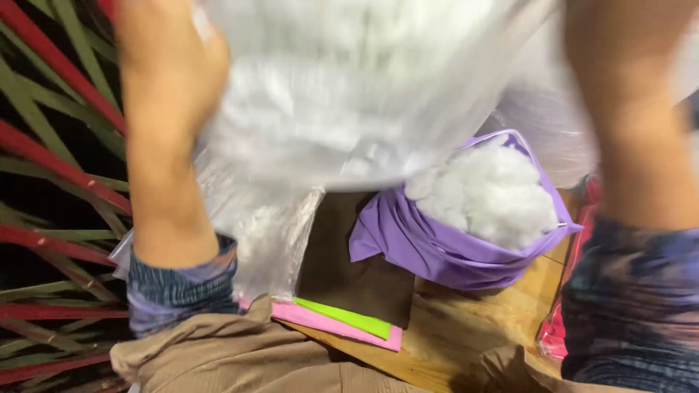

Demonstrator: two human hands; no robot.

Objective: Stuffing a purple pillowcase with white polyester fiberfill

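1. Clear plastic bag (328, 109) of white stuffing fills the top of view, lifted above the desk (466, 327); blurred, soft, bulky. Best gripped at both edges, kept level so fill doesn't spill.
2. Left hand (171, 80) and right hand (619, 65) raised at the bag's sides; both look closed on the plastic, fingers hidden, so can't tell for sure.
3. Purple fabric cover (422, 247) sits on desk w/ white stuffing (488, 193) bulging out the top.
4. Brown sheet (349, 269), then pink sheet (342, 327), green sheet (349, 316) lie flat nearby.
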